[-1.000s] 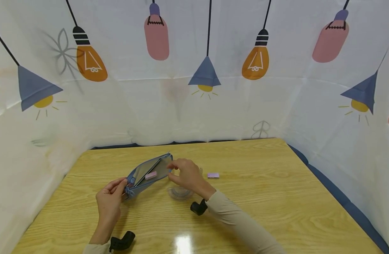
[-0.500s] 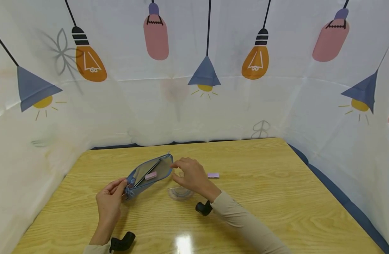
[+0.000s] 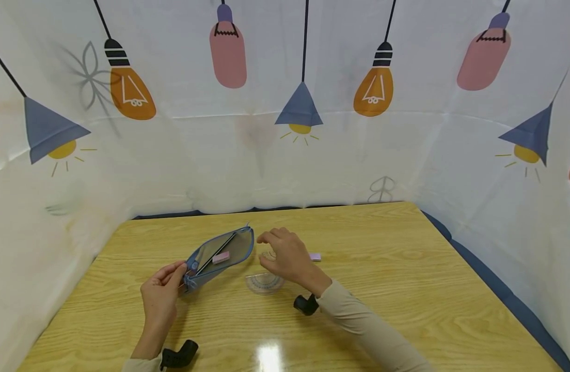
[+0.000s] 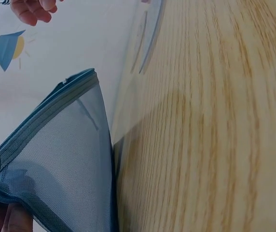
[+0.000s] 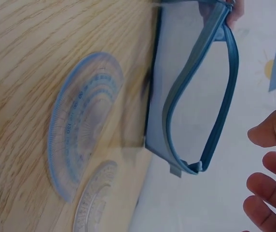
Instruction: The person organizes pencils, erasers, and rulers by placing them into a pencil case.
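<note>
A blue mesh zip pouch (image 3: 240,252) lies tilted on the table, its zip mouth gaping. My left hand (image 3: 160,292) pinches its near left corner; in the left wrist view fingertips (image 4: 17,220) show below that corner. Inside the pouch are a dark pencil-like stick (image 3: 228,242) and a pink eraser-like block (image 3: 221,257). To the right of the pouch my right hand (image 3: 291,258) hovers with loosely bent fingers and holds nothing. Two clear protractors lie below it: the nearer protractor (image 5: 75,121) shows fully in the right wrist view, the farther protractor (image 5: 93,200) partly.
A small lilac block (image 3: 315,257) sits on the table just beyond the right hand, partly covered by it. The wood-grain table (image 3: 406,289) reaches back to a white curtain (image 3: 210,155) printed with lamps. Black wrist cameras hang under both forearms.
My right hand has drawn away from the pouch's right end, moving right and slightly up, uncovering more of the near protractor. The left hand and pouch have stayed put.
</note>
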`<action>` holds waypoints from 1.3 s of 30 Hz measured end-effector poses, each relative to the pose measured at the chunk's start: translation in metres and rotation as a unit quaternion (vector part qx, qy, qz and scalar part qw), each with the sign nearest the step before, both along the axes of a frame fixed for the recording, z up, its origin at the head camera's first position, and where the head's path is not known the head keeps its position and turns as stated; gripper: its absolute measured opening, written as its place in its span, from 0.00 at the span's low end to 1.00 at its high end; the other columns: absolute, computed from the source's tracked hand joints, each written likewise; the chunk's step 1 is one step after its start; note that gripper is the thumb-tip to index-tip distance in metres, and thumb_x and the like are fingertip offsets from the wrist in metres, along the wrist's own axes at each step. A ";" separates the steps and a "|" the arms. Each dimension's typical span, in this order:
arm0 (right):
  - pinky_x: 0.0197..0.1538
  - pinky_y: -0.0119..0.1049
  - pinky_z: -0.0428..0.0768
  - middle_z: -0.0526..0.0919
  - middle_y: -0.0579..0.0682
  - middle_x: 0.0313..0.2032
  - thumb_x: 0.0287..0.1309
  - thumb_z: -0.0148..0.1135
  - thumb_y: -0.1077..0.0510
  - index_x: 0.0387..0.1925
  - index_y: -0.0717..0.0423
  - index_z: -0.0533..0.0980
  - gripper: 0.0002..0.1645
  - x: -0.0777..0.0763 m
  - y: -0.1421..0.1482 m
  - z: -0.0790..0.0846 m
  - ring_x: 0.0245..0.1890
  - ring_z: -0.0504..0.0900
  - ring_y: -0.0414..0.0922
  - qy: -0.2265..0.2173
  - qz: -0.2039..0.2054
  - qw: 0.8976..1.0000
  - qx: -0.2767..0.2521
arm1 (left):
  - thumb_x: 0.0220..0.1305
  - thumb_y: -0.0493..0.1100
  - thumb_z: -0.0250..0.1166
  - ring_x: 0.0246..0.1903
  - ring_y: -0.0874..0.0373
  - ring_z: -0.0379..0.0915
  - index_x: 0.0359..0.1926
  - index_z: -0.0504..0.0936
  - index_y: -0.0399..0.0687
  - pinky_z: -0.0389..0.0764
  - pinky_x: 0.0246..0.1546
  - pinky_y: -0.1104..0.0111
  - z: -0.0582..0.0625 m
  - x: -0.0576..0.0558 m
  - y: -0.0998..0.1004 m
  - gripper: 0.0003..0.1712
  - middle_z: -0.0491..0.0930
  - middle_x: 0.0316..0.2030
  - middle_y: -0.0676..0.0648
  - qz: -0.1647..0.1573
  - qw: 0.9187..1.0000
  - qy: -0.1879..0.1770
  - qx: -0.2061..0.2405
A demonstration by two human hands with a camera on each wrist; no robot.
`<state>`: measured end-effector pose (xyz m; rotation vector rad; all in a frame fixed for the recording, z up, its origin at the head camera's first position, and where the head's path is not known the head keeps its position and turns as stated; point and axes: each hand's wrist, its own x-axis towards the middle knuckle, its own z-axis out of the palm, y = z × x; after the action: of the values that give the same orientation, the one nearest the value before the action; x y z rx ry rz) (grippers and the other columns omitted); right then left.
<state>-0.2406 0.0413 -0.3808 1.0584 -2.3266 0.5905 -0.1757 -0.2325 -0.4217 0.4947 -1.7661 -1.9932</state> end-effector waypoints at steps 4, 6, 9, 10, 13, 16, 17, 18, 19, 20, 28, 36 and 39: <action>0.41 0.42 0.78 0.82 0.48 0.39 0.53 0.71 0.58 0.44 0.53 0.80 0.15 0.001 0.005 -0.001 0.38 0.79 0.46 -0.006 -0.001 1.000 -0.003 | 0.62 0.37 0.68 0.25 0.66 0.81 0.44 0.84 0.30 0.80 0.24 0.74 0.001 0.001 0.001 0.13 0.85 0.25 0.54 -0.001 1.000 0.001 -0.008; 0.41 0.43 0.78 0.81 0.47 0.39 0.53 0.70 0.57 0.44 0.52 0.80 0.15 0.001 0.008 -0.002 0.38 0.79 0.45 -0.007 -0.004 1.000 -0.002 | 0.62 0.38 0.68 0.25 0.65 0.81 0.44 0.84 0.31 0.80 0.24 0.74 0.001 0.001 0.001 0.13 0.85 0.25 0.54 -0.001 1.000 0.001 -0.009; 0.40 0.44 0.77 0.81 0.46 0.40 0.54 0.70 0.56 0.44 0.53 0.80 0.15 0.001 0.013 -0.002 0.38 0.78 0.45 -0.011 -0.012 1.000 0.005 | 0.62 0.38 0.69 0.25 0.65 0.81 0.44 0.84 0.31 0.80 0.24 0.74 0.001 0.002 0.001 0.14 0.85 0.25 0.54 0.001 1.000 0.003 -0.011; 0.41 0.44 0.77 0.81 0.46 0.40 0.54 0.70 0.56 0.44 0.53 0.81 0.15 0.001 0.014 -0.002 0.39 0.78 0.45 -0.013 -0.013 1.000 0.008 | 0.62 0.38 0.69 0.25 0.65 0.81 0.44 0.84 0.31 0.80 0.24 0.74 0.001 0.002 0.001 0.14 0.85 0.25 0.54 0.003 1.000 0.002 -0.009; 0.41 0.44 0.77 0.81 0.46 0.40 0.53 0.71 0.57 0.44 0.53 0.81 0.16 0.001 0.018 -0.002 0.40 0.78 0.46 -0.014 -0.023 0.999 0.022 | 0.62 0.38 0.69 0.25 0.65 0.81 0.44 0.84 0.30 0.79 0.23 0.75 0.001 0.003 0.001 0.14 0.85 0.25 0.54 0.009 1.000 0.002 -0.005; 0.42 0.46 0.77 0.81 0.47 0.41 0.51 0.72 0.58 0.44 0.52 0.80 0.17 0.001 0.022 -0.003 0.41 0.78 0.47 -0.020 -0.028 0.999 0.032 | 0.61 0.38 0.69 0.24 0.65 0.81 0.43 0.85 0.32 0.79 0.22 0.74 0.001 0.003 0.001 0.12 0.85 0.24 0.54 0.009 1.000 -0.002 -0.002; 0.42 0.46 0.77 0.81 0.47 0.40 0.51 0.72 0.58 0.44 0.52 0.80 0.17 0.001 0.024 -0.003 0.41 0.78 0.47 -0.022 -0.032 0.999 0.034 | 0.61 0.38 0.69 0.24 0.65 0.81 0.43 0.85 0.32 0.79 0.22 0.74 0.001 0.003 0.001 0.12 0.85 0.24 0.54 0.007 1.000 -0.002 -0.001; 0.42 0.46 0.77 0.81 0.47 0.40 0.51 0.72 0.58 0.44 0.52 0.80 0.17 0.001 0.026 -0.003 0.41 0.78 0.47 -0.024 -0.033 0.999 0.034 | 0.61 0.38 0.69 0.24 0.65 0.81 0.43 0.85 0.32 0.79 0.22 0.74 0.001 0.003 0.001 0.12 0.85 0.24 0.54 0.004 1.000 -0.002 -0.001; 0.42 0.46 0.77 0.81 0.47 0.40 0.51 0.72 0.58 0.44 0.51 0.80 0.17 0.001 0.027 -0.003 0.41 0.78 0.47 -0.026 -0.034 0.998 0.035 | 0.61 0.38 0.69 0.24 0.65 0.81 0.42 0.85 0.33 0.79 0.22 0.74 0.001 0.003 0.001 0.11 0.85 0.24 0.54 0.004 1.000 -0.003 -0.001; 0.42 0.46 0.77 0.81 0.47 0.40 0.51 0.72 0.58 0.44 0.51 0.80 0.17 0.001 0.029 -0.003 0.41 0.78 0.47 -0.028 -0.035 0.998 0.035 | 0.62 0.38 0.69 0.24 0.65 0.81 0.42 0.86 0.34 0.79 0.22 0.74 0.001 0.003 0.001 0.11 0.85 0.24 0.54 0.002 1.000 -0.004 -0.001; 0.38 0.44 0.76 0.81 0.45 0.40 0.52 0.70 0.58 0.45 0.50 0.80 0.16 0.002 0.041 -0.002 0.40 0.78 0.46 -0.024 -0.043 0.998 0.038 | 0.62 0.38 0.69 0.23 0.65 0.80 0.41 0.86 0.36 0.79 0.21 0.74 0.001 0.004 0.002 0.09 0.85 0.24 0.54 -0.002 1.000 -0.002 0.002; 0.40 0.46 0.76 0.82 0.46 0.40 0.51 0.71 0.59 0.46 0.52 0.80 0.18 0.001 0.053 -0.003 0.42 0.79 0.47 -0.037 -0.050 0.998 0.032 | 0.61 0.38 0.69 0.23 0.65 0.80 0.42 0.86 0.34 0.79 0.22 0.74 0.002 0.003 0.003 0.11 0.85 0.24 0.53 0.001 1.000 0.001 0.001; 0.40 0.46 0.76 0.82 0.46 0.40 0.51 0.71 0.60 0.45 0.53 0.80 0.17 0.001 0.057 -0.005 0.41 0.78 0.46 -0.044 -0.053 0.997 0.028 | 0.61 0.38 0.69 0.23 0.66 0.80 0.41 0.86 0.35 0.79 0.22 0.74 0.002 0.003 0.004 0.11 0.85 0.24 0.54 0.002 1.000 -0.004 -0.003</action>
<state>-0.2398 0.0988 -0.3856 0.9452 -2.4726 0.5442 -0.1731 -0.2289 -0.4198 0.5042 -1.7733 -1.9847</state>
